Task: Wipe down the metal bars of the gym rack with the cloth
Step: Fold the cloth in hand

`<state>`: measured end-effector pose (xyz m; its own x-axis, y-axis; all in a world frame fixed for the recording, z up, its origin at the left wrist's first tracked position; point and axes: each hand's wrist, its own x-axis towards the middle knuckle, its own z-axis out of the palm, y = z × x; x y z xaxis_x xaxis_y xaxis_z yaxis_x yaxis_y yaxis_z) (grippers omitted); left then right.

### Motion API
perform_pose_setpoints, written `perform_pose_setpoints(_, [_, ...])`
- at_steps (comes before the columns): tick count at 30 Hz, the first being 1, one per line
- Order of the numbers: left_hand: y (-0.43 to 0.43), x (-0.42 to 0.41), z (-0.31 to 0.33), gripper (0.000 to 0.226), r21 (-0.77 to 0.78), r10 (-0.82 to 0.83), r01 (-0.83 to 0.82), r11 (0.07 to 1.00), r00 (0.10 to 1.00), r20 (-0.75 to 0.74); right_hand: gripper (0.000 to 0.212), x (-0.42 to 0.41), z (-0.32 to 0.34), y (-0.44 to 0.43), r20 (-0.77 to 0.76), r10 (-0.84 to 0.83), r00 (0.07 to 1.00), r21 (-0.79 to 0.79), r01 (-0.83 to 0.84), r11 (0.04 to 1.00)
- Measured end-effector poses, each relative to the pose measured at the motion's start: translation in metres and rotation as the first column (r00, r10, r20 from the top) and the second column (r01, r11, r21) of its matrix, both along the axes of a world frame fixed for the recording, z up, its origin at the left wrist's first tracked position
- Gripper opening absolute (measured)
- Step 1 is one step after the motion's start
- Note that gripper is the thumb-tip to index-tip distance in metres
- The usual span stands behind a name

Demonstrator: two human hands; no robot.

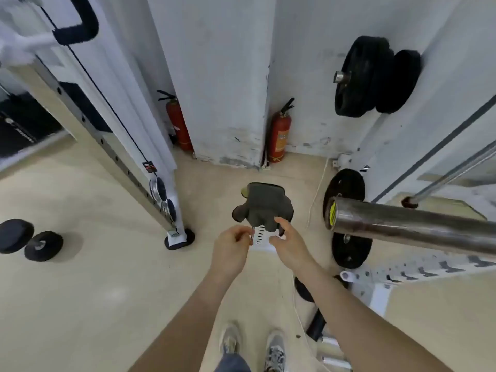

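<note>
Two bare hands meet in the middle of the view, both at the near edge of a dark grey cloth (264, 208). The left hand (232, 249) has its fingers curled in, thumb and forefinger pinching the cloth's edge. The right hand (288, 242) grips the same edge from the other side, forefinger stretched along the fabric and thumb tucked under. Between the two hands shows a white slotted upright (260, 236), and the cloth bunches over its far end (whether it rests on the metal or only hangs in front of it I cannot tell).

Just right of the hands, a steel bar (402, 224) juts in from the right edge, its capped end near the cloth but apart from it. Black plates (370, 76) hang on the wall above it, and another plate (346, 194) sits behind the bar's end.

Two red extinguishers (280, 132) stand on the floor (94, 291) against a grey pillar. A dumbbell (26, 238) lies at far left, near a white cable post (120, 130). Grey shoes (275, 350) show at the bottom.
</note>
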<state>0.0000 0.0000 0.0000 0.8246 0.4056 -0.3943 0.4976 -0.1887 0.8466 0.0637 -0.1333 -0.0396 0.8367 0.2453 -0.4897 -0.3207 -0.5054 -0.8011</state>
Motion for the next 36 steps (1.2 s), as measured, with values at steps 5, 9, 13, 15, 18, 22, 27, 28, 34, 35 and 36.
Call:
perform_pose_setpoints(5, [0.022,0.080,-0.054,0.019,0.121,-0.080,0.088,0.989,0.994,-0.068,0.055,0.044,-0.029,0.030,-0.123,-0.160,0.979,0.107,0.173,0.979])
perform_pose_setpoints(9, [0.042,0.134,-0.095,0.033,0.118,-0.056,0.069,0.991,0.991,-0.118,0.065,0.063,-0.045,0.044,-0.388,-0.377,0.841,0.242,0.488,0.839])
perform_pose_setpoints(13, [0.051,0.160,-0.131,0.029,0.053,-0.202,0.229,0.972,0.927,-0.315,0.061,0.075,-0.060,0.056,-0.489,-0.495,0.718,0.266,0.663,0.699])
perform_pose_setpoints(15, [0.054,0.165,-0.140,0.027,0.111,-0.239,0.299,0.948,0.896,-0.375,0.059,0.080,-0.060,0.063,-0.482,-0.512,0.711,0.273,0.677,0.683])
perform_pose_setpoints(18, [0.062,0.167,-0.140,0.026,0.304,-0.209,0.352,0.886,0.885,-0.415,0.058,0.085,-0.059,0.068,-0.474,-0.511,0.717,0.264,0.669,0.695])
perform_pose_setpoints(22, [0.070,0.161,-0.115,0.016,0.468,-0.243,0.324,0.822,0.943,-0.226,0.041,0.079,-0.054,0.069,-0.503,-0.530,0.682,0.230,0.697,0.679])
perform_pose_setpoints(27, [0.059,0.147,-0.063,0.018,0.395,-0.376,0.269,0.879,0.899,0.225,0.056,0.081,-0.030,0.077,-0.755,-0.321,0.572,0.400,0.789,0.467])
perform_pose_setpoints(28, [0.058,0.142,-0.054,0.019,0.368,-0.407,0.302,0.880,0.877,0.255,0.064,0.085,-0.023,0.079,-0.769,-0.289,0.570,0.448,0.804,0.392])
perform_pose_setpoints(34, [0.064,0.100,-0.013,0.027,-0.095,-0.299,0.324,0.941,0.931,0.208,0.037,0.080,0.001,0.070,-0.542,-0.550,0.636,0.500,0.770,0.397])
perform_pose_setpoints(35, [0.064,0.095,-0.010,0.024,-0.119,-0.209,0.238,0.964,0.953,0.219,0.039,0.074,0.005,0.066,-0.518,-0.523,0.677,0.528,0.734,0.427])
perform_pose_setpoints(36, [0.064,0.091,-0.007,0.017,-0.054,-0.180,0.198,0.979,0.955,0.235,0.041,0.066,0.009,0.062,-0.520,-0.490,0.700,0.544,0.714,0.442])
